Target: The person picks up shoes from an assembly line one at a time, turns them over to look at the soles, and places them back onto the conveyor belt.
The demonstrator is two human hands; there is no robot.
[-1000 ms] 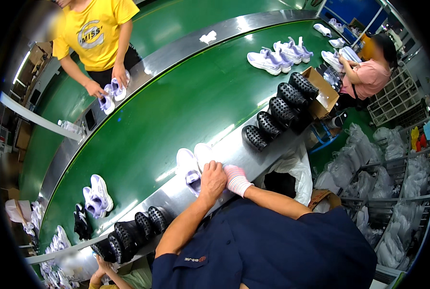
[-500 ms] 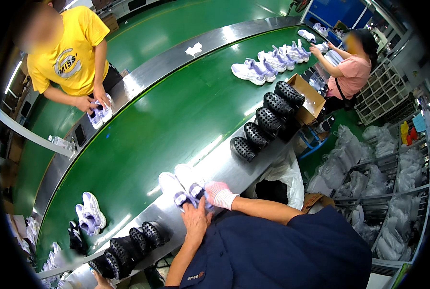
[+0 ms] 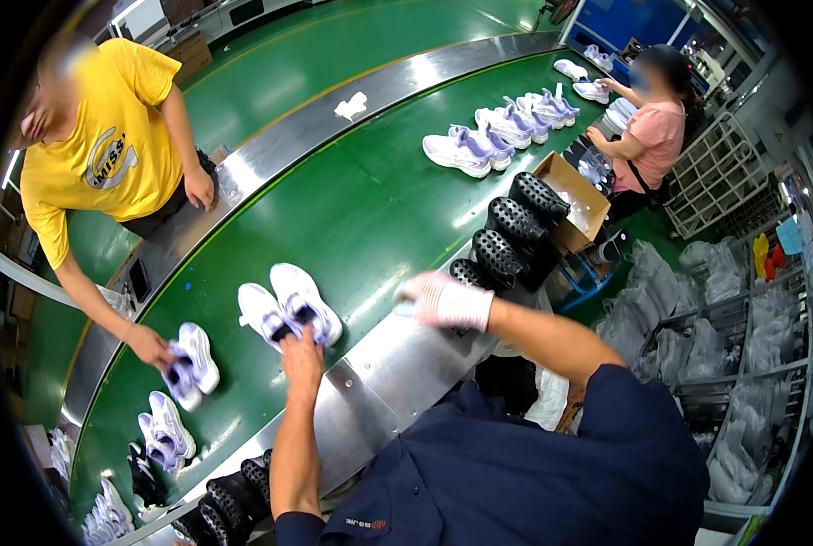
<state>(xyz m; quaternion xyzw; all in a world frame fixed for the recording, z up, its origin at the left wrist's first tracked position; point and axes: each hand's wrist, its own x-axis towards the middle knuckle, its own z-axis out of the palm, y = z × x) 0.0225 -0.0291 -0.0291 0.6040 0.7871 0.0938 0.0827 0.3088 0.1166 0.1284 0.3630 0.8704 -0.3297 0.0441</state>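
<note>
My bare left hand [image 3: 303, 362] grips a pair of white-and-lilac sneakers [image 3: 308, 298] by their openings, its fingers partly hidden inside them. The pair is on the green belt [image 3: 370, 200], toes pointing away from me. My right hand [image 3: 452, 302], in a pale striped glove, is over the metal ledge [image 3: 397, 359] beside a row of black perforated toe-shaped forms [image 3: 500, 257]. Motion smears its fingers, so I cannot make out whether anything is in them. It partly covers the nearest form.
Across the belt, a person in yellow [image 3: 106, 136] has one hand on another sneaker pair [image 3: 193, 364]. More sneakers [image 3: 466, 150] stand at the far right, near a person in pink [image 3: 657, 136]. An open carton [image 3: 579, 205] adjoins the forms; more black forms [image 3: 233, 496] sit lower left.
My left hand has moved the sneakers from the metal ledge leftward onto the belt. My right hand has left them and moved right, toward the black forms. The person in yellow has shifted a pair nearer.
</note>
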